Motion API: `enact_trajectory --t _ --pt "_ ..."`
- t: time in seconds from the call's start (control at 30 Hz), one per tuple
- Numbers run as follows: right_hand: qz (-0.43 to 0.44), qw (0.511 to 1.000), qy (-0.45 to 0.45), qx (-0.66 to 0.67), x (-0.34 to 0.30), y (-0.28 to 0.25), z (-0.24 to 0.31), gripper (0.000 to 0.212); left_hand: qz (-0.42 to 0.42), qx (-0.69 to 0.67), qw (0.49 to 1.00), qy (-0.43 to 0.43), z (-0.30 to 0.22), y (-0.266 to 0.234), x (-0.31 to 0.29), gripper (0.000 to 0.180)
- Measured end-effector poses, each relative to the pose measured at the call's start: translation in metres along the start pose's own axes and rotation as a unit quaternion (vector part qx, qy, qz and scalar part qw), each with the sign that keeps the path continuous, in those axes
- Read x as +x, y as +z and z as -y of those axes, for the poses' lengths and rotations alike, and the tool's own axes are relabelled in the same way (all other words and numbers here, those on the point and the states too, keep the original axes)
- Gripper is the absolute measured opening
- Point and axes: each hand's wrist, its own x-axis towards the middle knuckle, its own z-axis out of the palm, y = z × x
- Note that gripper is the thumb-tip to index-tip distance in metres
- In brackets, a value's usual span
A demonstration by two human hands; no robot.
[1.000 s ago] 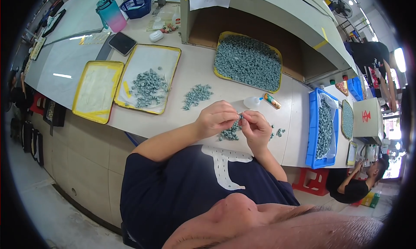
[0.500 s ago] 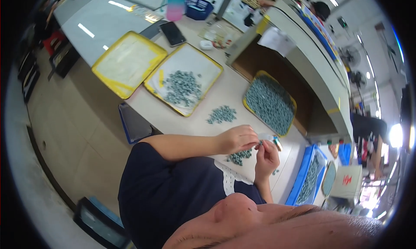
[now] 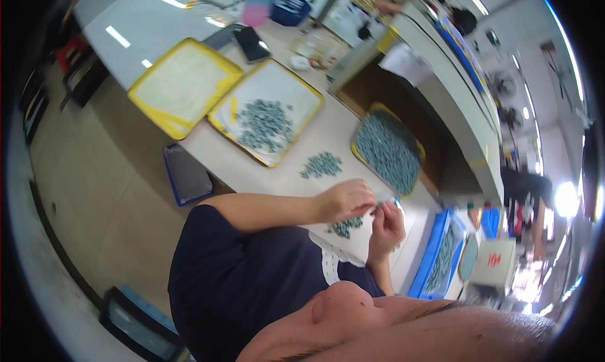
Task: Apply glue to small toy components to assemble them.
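My left hand (image 3: pixel 348 199) and my right hand (image 3: pixel 387 227) meet at the fingertips over the near part of the table. The fingers of both are closed in a pinch, around what looks like one small grey-green piece (image 3: pixel 377 209), mostly hidden and too blurred to name. Just below the hands lies a small pile of green pieces (image 3: pixel 345 227), partly covered by my left hand. Another loose pile (image 3: pixel 322 165) rests farther up the table. Behind my right fingertips a small blue-and-white object (image 3: pixel 397 203) shows in part.
A yellow-rimmed tray (image 3: pixel 217 115) holds scattered pieces on white paper, beside a second yellow-rimmed tray (image 3: pixel 134 96). A full tray (image 3: pixel 424 153) stands by a shelf (image 3: pixel 463 103). To the right is a blue bin (image 3: pixel 417 285). A phone (image 3: pixel 251 45) and bottle (image 3: pixel 257 6) lie beyond.
The view has shifted slightly, with the surroundings on the right moving left in the picture. Both hands stay pinched together in nearly the same place.
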Motion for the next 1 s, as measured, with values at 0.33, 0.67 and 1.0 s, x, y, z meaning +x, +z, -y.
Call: enact_trajectory --t 0.33,0.67,1.0 --pt "-0.021 0.998 0.051 0.044 0.029 -0.051 -0.039 0.017 0.005 -0.024 0.994 -0.102 0.025 0.068 0.025 0.023" --pt "-0.017 0.996 0.054 0.072 0.022 -0.069 -0.057 0.017 0.028 -0.002 0.997 -0.067 0.029 0.092 0.025 0.021" --pt "0.041 0.981 0.131 -0.134 0.040 -0.147 -0.082 0.012 0.237 0.002 0.958 -0.161 0.046 0.103 0.011 0.012"
